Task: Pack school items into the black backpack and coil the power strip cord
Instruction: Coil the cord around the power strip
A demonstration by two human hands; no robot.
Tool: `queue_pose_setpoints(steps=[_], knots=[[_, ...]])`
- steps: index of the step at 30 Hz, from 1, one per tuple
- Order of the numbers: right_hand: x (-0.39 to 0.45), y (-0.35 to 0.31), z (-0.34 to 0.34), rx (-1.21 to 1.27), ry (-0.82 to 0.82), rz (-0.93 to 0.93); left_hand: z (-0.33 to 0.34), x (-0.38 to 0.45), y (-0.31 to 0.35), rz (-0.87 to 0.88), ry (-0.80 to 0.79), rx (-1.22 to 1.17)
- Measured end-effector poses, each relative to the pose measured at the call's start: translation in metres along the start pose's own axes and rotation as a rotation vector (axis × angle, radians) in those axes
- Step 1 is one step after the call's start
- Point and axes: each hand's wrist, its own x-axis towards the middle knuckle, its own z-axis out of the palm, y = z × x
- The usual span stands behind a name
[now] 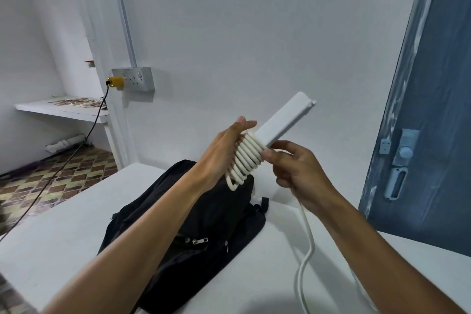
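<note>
A white power strip (285, 118) is held up in the air above the black backpack (193, 232), which lies flat on the white table (63, 245) with its zips closed. Several turns of the white cord (246, 158) are wound around the strip's lower end. My left hand (224, 150) holds the wound end from the left, fingers stretched behind the coils. My right hand (293, 168) pinches the cord against the coils with thumb and fingers. The loose cord runs from under my right hand down to the table and off the bottom edge.
A wall socket (135, 79) with a yellow plug (116, 82) and a black cable (76, 153) sits at the left. Below it is a white shelf (63, 109) above a patterned floor. A blue door (428, 135) with a lock stands at the right.
</note>
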Motion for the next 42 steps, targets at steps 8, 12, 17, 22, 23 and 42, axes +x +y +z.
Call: queue_pose_setpoints(steps=[8, 12, 17, 22, 23, 42], knots=[[-0.003, 0.045, -0.006, 0.481, -0.083, -0.013, -0.004, 0.000, 0.004, -0.117, 0.090, -0.264], [0.000, 0.049, -0.005, 0.630, -0.069, -0.028, -0.002, -0.003, -0.005, -0.103, 0.184, -0.542], [-0.007, 0.055, 0.005, 0.555, -0.020, -0.033, 0.018, -0.011, -0.027, 0.160, 0.285, -0.391], [-0.017, 0.051, 0.008, 0.466, 0.001, -0.061, 0.016, -0.018, -0.040, 0.276, 0.279, -0.392], [-0.019, 0.049, 0.009, 0.488, -0.009, -0.054, 0.016, -0.019, -0.041, 0.295, 0.278, -0.411], [-0.020, 0.056, 0.014, 0.568, 0.018, 0.011, 0.044, -0.018, -0.042, 0.166, 0.259, -0.611]])
